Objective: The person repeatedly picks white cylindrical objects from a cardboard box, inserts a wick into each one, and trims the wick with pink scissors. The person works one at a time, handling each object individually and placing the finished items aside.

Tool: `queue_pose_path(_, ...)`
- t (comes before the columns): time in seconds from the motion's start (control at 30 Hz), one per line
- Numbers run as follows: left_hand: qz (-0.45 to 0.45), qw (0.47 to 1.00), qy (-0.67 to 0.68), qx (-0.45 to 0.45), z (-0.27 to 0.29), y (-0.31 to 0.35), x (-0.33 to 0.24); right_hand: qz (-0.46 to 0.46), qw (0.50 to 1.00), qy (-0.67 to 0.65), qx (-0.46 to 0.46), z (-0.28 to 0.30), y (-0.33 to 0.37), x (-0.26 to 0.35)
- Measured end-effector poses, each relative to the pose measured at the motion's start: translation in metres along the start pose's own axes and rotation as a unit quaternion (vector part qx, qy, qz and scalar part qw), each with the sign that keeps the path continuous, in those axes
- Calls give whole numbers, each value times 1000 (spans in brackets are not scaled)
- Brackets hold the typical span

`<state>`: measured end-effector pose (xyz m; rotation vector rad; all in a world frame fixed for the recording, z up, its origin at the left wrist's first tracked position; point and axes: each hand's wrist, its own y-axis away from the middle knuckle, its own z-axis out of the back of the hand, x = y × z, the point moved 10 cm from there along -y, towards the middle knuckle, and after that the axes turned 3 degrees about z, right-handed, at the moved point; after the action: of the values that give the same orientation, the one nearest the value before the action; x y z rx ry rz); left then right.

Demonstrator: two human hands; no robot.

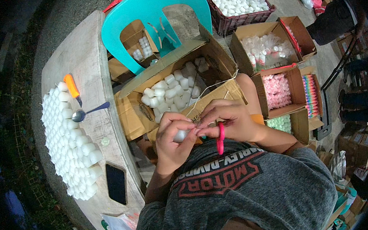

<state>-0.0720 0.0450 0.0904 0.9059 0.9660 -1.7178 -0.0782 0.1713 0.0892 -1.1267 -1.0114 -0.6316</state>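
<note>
In front of my chest, my left hand [174, 142] is closed around a small white candle [180, 135], which its fingers partly cover. Beside it, my right hand [232, 122] has its fingertips pinched together, meeting the left fingertips at the candle's end. What the right fingers pinch is too small to make out. A bright pink band [221, 139] hangs by the right hand. Just beyond both hands, an open cardboard box [134, 119] holds many loose white candles [171, 90].
On the left table [83, 49] stand packed rows of white candles [67, 141], an orange cutter [72, 87], a spoon [89, 111] and a phone [116, 184]. A teal chair [116, 23] stands ahead. A maroon crate [224, 25] and cartons [238, 37] line the right.
</note>
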Motion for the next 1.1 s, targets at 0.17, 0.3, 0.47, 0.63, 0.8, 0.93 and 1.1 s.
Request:
queue_pose_path(0.17,-62,996,-67,21,0,1,-11,-85,995,-29,38,-4,8,-13)
queue_pose_path(0.3,-123,971,-202,-31,6,6,-24,-139,988,-48,43,-2,14,-22)
queue_pose_path(0.47,-108,967,-216,-82,18,5,-17,-64,996,-35,44,3,17,-13)
queue_pose_path(0.63,102,970,190,-110,19,11,62,-191,960,-204,16,-21,16,-42)
queue_pose_path(0.8,167,897,407,-44,-6,-3,60,-246,945,-105,187,-75,37,-68)
queue_pose_path(0.93,196,918,311,-148,18,-2,92,-86,983,22,163,-38,22,-31)
queue_pose_path(1.1,169,971,87,145,-34,15,108,-91,956,261,99,28,6,-17)
